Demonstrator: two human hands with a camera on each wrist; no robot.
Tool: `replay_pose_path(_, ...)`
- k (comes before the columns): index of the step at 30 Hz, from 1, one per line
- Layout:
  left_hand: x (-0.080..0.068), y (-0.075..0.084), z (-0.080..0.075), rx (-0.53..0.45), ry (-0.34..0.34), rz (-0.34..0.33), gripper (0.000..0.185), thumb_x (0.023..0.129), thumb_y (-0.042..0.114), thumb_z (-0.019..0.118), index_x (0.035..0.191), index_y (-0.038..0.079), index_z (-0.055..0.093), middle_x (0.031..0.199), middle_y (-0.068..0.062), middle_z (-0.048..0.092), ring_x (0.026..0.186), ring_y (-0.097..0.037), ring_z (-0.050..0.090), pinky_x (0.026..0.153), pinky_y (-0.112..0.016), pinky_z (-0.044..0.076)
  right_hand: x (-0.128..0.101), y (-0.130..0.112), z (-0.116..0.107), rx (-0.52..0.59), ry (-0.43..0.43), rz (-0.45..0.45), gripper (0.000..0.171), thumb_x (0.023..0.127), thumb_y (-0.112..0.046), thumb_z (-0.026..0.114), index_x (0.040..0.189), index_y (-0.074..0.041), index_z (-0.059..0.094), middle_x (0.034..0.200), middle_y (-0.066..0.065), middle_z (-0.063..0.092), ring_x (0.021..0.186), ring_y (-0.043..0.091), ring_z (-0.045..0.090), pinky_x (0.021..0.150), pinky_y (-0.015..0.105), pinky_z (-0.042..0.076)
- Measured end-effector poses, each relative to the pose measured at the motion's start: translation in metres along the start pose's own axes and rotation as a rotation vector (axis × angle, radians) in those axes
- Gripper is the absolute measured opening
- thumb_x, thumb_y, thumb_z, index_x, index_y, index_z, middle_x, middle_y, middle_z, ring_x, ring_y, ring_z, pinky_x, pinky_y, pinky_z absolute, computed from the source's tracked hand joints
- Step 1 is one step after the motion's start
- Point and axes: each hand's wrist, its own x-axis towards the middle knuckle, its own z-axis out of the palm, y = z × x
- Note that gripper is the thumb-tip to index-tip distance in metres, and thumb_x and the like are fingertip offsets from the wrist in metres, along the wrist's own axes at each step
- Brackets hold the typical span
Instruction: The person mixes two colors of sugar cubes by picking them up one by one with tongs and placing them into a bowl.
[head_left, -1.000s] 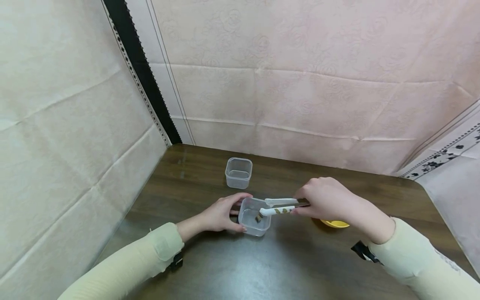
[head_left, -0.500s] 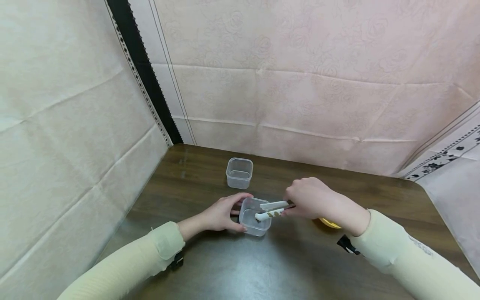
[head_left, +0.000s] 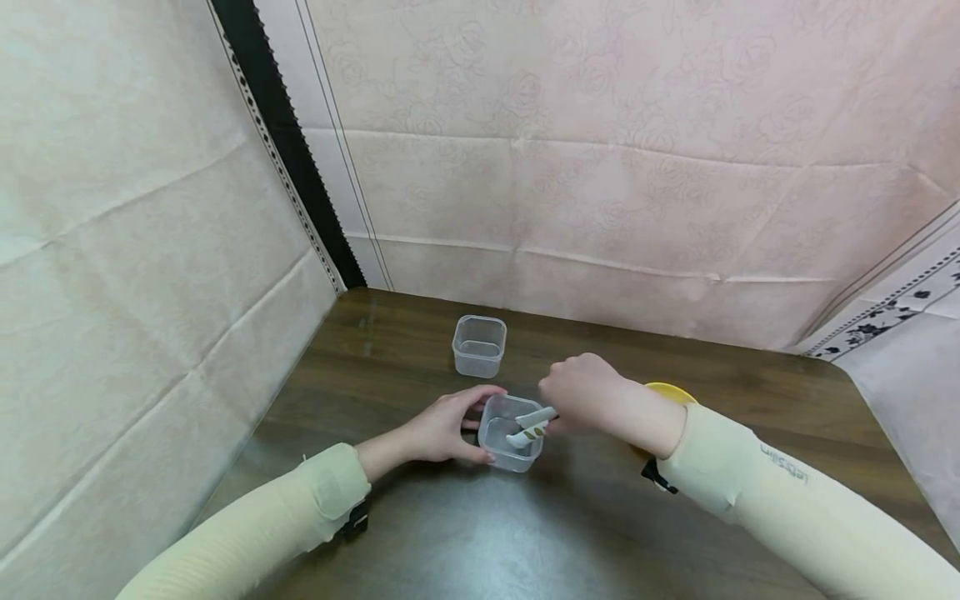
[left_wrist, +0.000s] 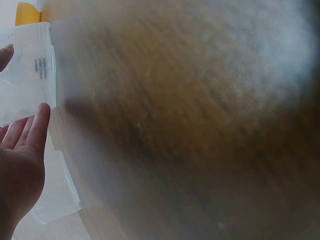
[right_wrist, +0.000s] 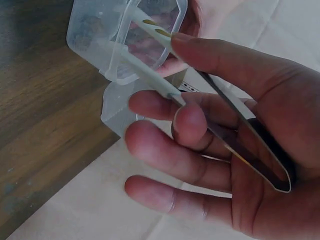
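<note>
My left hand (head_left: 446,425) holds a small clear plastic container (head_left: 517,461) from its left side, thumb at the near wall and fingers at the far one. In my right hand (head_left: 585,392) is a pair of metal tongs (head_left: 531,433) with white, gold-patterned tips. Those tips reach into the container. In the right wrist view the two arms of the tongs (right_wrist: 147,75) stand apart, with the thumb on one and a finger on the other. Whether anything lies between the tips is hidden.
A second clear container (head_left: 478,346) stands behind the held one on the dark wood table (head_left: 375,517). Behind my right forearm shows part of a yellow bowl-like object (head_left: 672,392). Patterned cloth (head_left: 600,208) hangs along the back and sides.
My right hand has moved left and the tongs have tilted, tips staying inside the container. A small brown piece seen at the tips earlier is out of sight now. The left hand stays put.
</note>
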Motion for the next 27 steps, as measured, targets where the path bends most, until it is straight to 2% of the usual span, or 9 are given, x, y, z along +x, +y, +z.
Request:
replay_pose_path(8, 0.0, 0.0, 0.0, -0.011, 0.003, 0.004, 0.089, 0.081, 0.003, 0.093, 0.156, 0.006, 0.045, 0.147, -0.017, 0.057, 0.135, -0.033, 0.061, 0.104, -0.032, 0.058, 0.011, -0.007, -0.001, -0.059, -0.027, 0.013, 0.03, 0.089, -0.04, 0.083, 0.077, -0.016, 0.069, 0.065, -0.003, 0.059, 0.056, 0.013, 0.047, 0.05, 0.03, 0.053)
replay_pose_path(21, 0.0, 0.0, -0.001, -0.004, -0.005, -0.011, 0.09, 0.081, 0.002, 0.093, 0.157, 0.009, 0.044, 0.148, -0.012, 0.057, 0.137, -0.028, 0.06, 0.103, -0.028, 0.058, 0.017, -0.014, -0.001, -0.061, -0.062, 0.026, 0.027, 0.09, -0.037, 0.083, 0.08, -0.015, 0.071, 0.065, -0.004, 0.057, 0.057, 0.012, 0.046, 0.049, 0.028, 0.046)
replay_pose_path(27, -0.001, 0.001, -0.001, -0.006, -0.006, -0.022, 0.09, 0.081, 0.003, 0.093, 0.157, 0.012, 0.045, 0.147, -0.012, 0.058, 0.136, -0.027, 0.061, 0.103, -0.028, 0.058, 0.015, -0.015, -0.002, -0.046, -0.072, 0.029, 0.026, 0.09, -0.038, 0.083, 0.083, -0.015, 0.073, 0.065, -0.003, 0.058, 0.057, 0.012, 0.047, 0.05, 0.027, 0.047)
